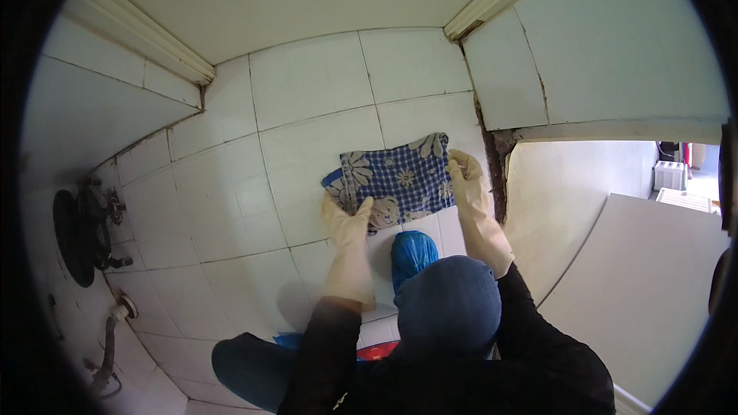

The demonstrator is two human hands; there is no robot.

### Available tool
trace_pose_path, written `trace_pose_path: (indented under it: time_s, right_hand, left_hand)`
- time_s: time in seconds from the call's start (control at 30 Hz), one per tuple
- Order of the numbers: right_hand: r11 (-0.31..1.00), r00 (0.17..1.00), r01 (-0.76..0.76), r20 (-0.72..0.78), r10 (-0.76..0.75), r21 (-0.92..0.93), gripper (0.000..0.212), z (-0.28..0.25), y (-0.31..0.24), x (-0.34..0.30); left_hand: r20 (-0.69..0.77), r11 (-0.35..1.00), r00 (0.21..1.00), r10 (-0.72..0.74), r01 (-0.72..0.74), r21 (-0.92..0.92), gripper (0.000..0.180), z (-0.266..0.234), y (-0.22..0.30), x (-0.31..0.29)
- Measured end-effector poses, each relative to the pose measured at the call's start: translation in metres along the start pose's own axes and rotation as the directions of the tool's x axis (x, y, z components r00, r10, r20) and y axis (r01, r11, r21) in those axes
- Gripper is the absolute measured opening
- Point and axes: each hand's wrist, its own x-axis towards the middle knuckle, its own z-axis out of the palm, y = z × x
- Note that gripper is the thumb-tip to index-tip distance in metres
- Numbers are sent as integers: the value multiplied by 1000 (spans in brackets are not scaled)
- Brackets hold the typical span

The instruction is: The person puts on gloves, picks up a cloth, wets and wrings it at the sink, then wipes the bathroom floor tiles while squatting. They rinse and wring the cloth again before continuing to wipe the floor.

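A folded blue-and-white checked cloth [403, 180] with pale flower patterns is spread between my hands over the white tiled floor. My left hand [347, 234], in a cream rubber glove, grips its lower left edge with the thumb lying on top. In a matching glove, my right hand [466, 177] is closed on the cloth's right edge. The fingers under the cloth are partly hidden. Just below the cloth, my foot shows in a blue plastic shoe cover [413, 256], in front of my bent knee [448, 306].
White floor tiles [231, 200] with dark joints surround me. Black round equipment [77, 234] and a grey hose [108, 350] are at the left wall. A doorway with a pale panel [646, 261] lies to the right. Something red [377, 350] shows beside my knee.
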Motion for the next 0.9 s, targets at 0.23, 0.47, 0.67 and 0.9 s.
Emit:
trace_pose_path:
  time_s: [0.23,0.47,0.67,0.9]
  right_hand:
    - [997,994,-74,-85,75,11,43,-45,39,-24]
    - [988,993,-102,39,107,-120,86,-24,16,-4]
    - [543,888,459,377,-262,-703,87,77,85,4]
    - [927,927,349,197,-320,-136,70,-8,35,5]
  left_hand:
    - [591,685,805,-52,460,-565,49,17,70,-18]
    - [449,865,893,38,196,-462,55,14,30,-7]
    - [406,898,911,-71,235,-371,41,-64,19,2]
    - [362,885,915,-179,311,-347,31,-108,25,-20]
